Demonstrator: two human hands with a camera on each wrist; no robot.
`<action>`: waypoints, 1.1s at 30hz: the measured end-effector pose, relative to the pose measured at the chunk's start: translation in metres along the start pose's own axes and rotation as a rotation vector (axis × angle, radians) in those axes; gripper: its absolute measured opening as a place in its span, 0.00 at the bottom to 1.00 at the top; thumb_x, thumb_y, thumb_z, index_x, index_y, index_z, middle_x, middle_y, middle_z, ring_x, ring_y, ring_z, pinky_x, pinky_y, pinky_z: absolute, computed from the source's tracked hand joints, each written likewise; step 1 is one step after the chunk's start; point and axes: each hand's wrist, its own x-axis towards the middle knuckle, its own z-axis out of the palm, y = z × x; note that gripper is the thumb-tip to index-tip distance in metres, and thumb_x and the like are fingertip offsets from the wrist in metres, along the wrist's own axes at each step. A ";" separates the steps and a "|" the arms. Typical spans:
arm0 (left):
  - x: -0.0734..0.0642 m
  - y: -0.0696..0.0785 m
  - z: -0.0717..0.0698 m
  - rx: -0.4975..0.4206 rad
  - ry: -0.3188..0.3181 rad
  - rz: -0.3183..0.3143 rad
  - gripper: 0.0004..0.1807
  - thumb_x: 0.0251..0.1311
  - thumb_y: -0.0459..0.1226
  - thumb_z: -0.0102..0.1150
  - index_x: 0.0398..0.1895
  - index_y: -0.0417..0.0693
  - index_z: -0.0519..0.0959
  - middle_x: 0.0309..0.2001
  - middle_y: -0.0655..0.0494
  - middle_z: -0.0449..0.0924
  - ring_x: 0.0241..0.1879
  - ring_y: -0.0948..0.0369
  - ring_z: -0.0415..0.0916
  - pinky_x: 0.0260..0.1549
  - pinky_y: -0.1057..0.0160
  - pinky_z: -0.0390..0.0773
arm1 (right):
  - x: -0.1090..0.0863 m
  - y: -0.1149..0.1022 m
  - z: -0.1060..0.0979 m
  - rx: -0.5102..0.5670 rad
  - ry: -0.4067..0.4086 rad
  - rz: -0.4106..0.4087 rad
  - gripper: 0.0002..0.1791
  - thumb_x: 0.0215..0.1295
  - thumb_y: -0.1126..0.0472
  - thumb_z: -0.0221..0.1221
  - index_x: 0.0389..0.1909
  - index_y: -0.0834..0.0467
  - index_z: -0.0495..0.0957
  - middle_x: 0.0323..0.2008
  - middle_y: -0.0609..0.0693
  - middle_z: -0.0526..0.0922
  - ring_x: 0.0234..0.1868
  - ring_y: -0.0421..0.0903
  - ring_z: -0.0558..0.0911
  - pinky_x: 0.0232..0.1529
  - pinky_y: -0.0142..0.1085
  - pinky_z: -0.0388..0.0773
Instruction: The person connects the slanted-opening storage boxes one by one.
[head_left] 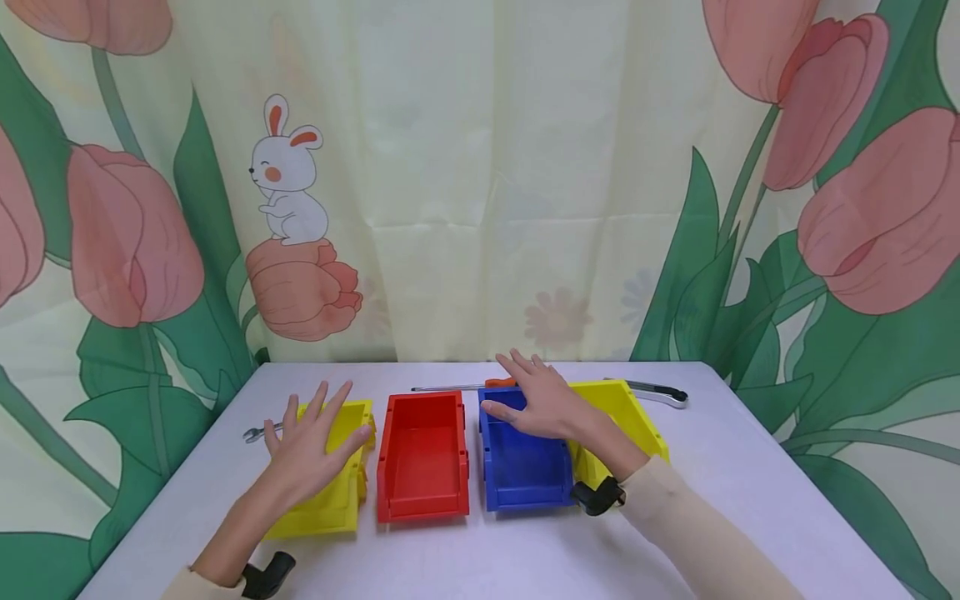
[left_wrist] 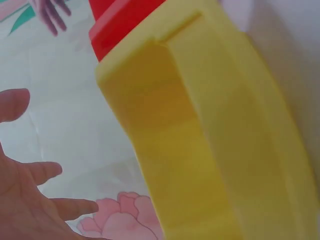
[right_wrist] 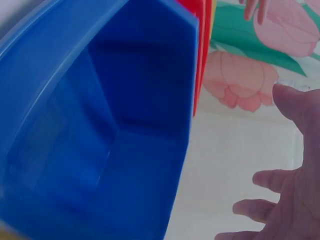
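My left hand (head_left: 306, 457) hovers over the left yellow bin (head_left: 322, 517) with its fingers spread and nothing held. In the left wrist view that yellow bin (left_wrist: 175, 135) fills the middle, the fingers beside it. My right hand (head_left: 546, 400), fingers extended and holding nothing, is above the blue bin (head_left: 525, 475), its forearm crossing the right yellow bin (head_left: 626, 417). The blue bin (right_wrist: 140, 130) looks bare inside in the right wrist view. A red bin (head_left: 423, 450) stands between the two hands, with nothing in it.
Behind the bins lies a screwdriver (head_left: 457, 387) with an orange handle. A wrench (head_left: 255, 433) lies left of the left yellow bin, partly hidden by the hand. At the back right is a dark-handled metal tool (head_left: 663, 394). A printed curtain (head_left: 480, 183) hangs behind the white table (head_left: 720, 500).
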 end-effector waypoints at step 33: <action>-0.038 -0.071 0.017 -0.199 -0.104 -0.280 0.62 0.69 0.61 0.62 0.86 0.38 0.36 0.82 0.26 0.44 0.73 0.31 0.55 0.75 0.25 0.57 | 0.024 -0.072 0.041 0.536 -0.056 0.102 0.44 0.73 0.42 0.63 0.82 0.56 0.60 0.76 0.61 0.71 0.73 0.64 0.76 0.64 0.61 0.84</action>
